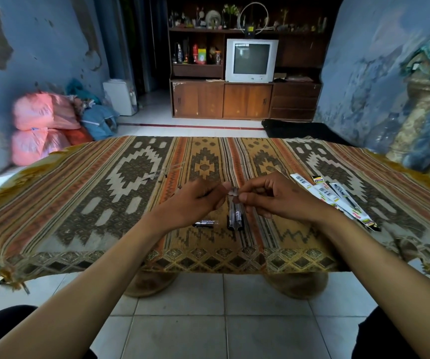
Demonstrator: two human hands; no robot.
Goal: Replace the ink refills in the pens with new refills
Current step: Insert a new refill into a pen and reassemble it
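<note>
Above the middle of the cloth-covered table (pixel 79 203), my left hand (pixel 195 200) and my right hand (pixel 273 198) meet, both pinching a small clear pen part (pixel 233 192) between their fingertips. Right below them two pens (pixel 235 220) lie side by side, pointing toward me. A short pen piece with a label (pixel 206 223) rests just left of those, under my left wrist. Several packaged refills (pixel 338 202) in white wrappers are fanned out to the right of my right hand. A thin clear tube (pixel 154 174) lies further back on the left.
The patterned cloth hangs over the table's near edge (pixel 183 263). Tiled floor lies beneath. Pink and blue bags (pixel 51 125) sit against the left wall, and a wooden cabinet with a television (pixel 251 60) stands at the back.
</note>
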